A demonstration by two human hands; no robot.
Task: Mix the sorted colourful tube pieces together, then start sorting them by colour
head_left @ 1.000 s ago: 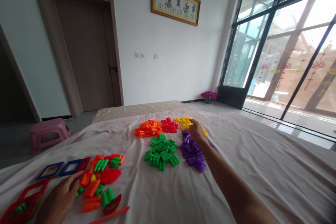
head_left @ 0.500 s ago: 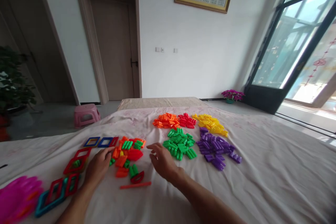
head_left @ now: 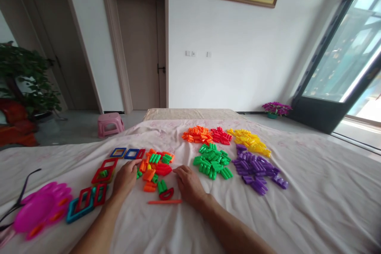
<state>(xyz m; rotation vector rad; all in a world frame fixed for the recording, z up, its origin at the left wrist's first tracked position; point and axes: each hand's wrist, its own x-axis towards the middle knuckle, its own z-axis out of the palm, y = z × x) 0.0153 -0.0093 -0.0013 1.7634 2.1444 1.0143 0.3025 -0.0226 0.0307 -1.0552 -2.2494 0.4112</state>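
My left hand [head_left: 126, 176] rests at the left side of a mixed pile of plastic toy pieces, its fingers stretched toward orange pieces [head_left: 149, 175]. To the right of that pile is my right hand [head_left: 189, 184], palm down, with fingertips beside the pointed end of a red piece [head_left: 163, 169]; whether they touch it I cannot tell. Neither hand visibly holds anything. Green ribbed pieces [head_left: 154, 158] lie among the orange ones. Below them are a red half-round piece [head_left: 166, 194] and a thin orange stick [head_left: 164, 202].
Sorted heaps lie beyond my right hand: green [head_left: 212, 160], purple [head_left: 256, 168], orange [head_left: 197, 134], red [head_left: 220, 135] and yellow [head_left: 250, 141]. Coloured frame tiles [head_left: 80, 208] line the left. A magenta plastic item [head_left: 41, 210] and glasses [head_left: 20, 196] lie at far left on the cloth [head_left: 312, 198].
The view has swung left, so everything sits further right. My right hand has come lower and closer to the red piece, its thumb and finger less spread. My left hand stays by the mixed pile.
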